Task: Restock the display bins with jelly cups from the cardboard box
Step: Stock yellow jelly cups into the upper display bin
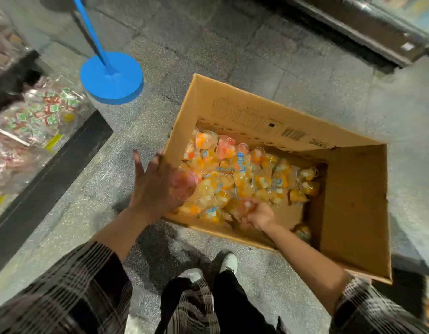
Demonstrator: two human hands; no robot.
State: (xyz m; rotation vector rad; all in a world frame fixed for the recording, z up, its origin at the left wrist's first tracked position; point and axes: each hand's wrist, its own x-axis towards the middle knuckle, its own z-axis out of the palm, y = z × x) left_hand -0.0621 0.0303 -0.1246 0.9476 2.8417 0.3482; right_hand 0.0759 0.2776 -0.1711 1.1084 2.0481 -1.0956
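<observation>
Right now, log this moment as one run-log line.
phase: picking from cardboard box | left hand: cradles a jelly cup | right hand: gripping cups in box | display bins: left, not yet reached

Whoever's wearing the camera has a loose plaid shirt on, dark brown-black with thin pale lines crossing it, and the sleeves are pushed up so the left sleeve (71,285) and right sleeve (367,307) bunch around the elbows, forearms bare. The shirt hem (196,307) hangs down in front over black trousers (232,300). Shoes (229,262) are white-toed with dark uppers. No rings or watch showing on either hand.
</observation>
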